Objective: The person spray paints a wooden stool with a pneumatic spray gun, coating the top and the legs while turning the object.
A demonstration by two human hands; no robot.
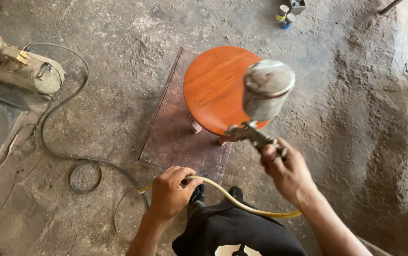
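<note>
Our right hand (286, 170) grips the spray gun (260, 102), our left hand (170, 189) clasps its yellow hose (227, 196), and the round stool (213, 87) beyond already looks evenly glossy orange on top.

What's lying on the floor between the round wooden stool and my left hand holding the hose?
In the head view, a flat brown board lies between the stool and the left hand; the stool stands on it.
</note>
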